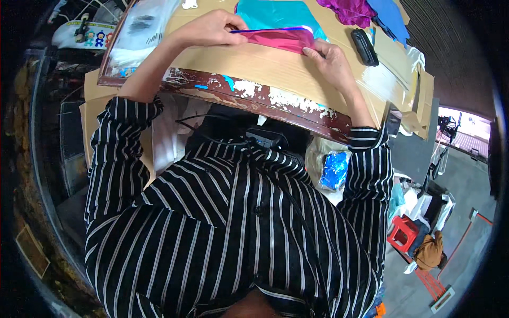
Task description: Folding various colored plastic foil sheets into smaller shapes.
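Left hand and right hand partly cover the pink foil sheet.

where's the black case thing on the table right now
In the head view the black case lies on the cardboard-covered table, toward its right side, just beyond the right hand and right of the pink foil sheet.

I see a worn table edge with peeling dark-red paint, a grey concrete floor and a red plastic stool at right.
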Demonstrator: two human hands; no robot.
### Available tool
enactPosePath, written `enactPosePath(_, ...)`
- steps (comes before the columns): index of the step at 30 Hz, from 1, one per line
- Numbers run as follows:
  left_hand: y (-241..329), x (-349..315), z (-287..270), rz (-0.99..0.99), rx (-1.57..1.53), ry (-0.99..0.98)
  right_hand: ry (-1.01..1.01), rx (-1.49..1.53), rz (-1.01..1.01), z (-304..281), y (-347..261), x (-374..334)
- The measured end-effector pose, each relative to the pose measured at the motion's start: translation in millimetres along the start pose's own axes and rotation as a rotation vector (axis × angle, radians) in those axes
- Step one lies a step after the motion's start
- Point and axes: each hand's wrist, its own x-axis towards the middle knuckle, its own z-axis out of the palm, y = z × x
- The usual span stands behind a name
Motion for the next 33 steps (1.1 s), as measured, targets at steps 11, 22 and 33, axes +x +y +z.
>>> enactPosePath(11, -16.6, -22.4, -0.9, 0.347, 0.201, 0.173, 0.094, 0.075, -0.211, -3.0, 3.8, -19.9)
enactPosePath(22, -32.8, -17.9, 14.7, 0.354, 0.057, 0.21, 0.073, 0.155, -0.157, 4.2, -10.3, -26.4)
enactPosePath(33, -20.6, -27.9, 20.5, 0.061, -0.053, 0.299, 0.315, 0.105, 0.148, 19.3, -19.4, -49.5)
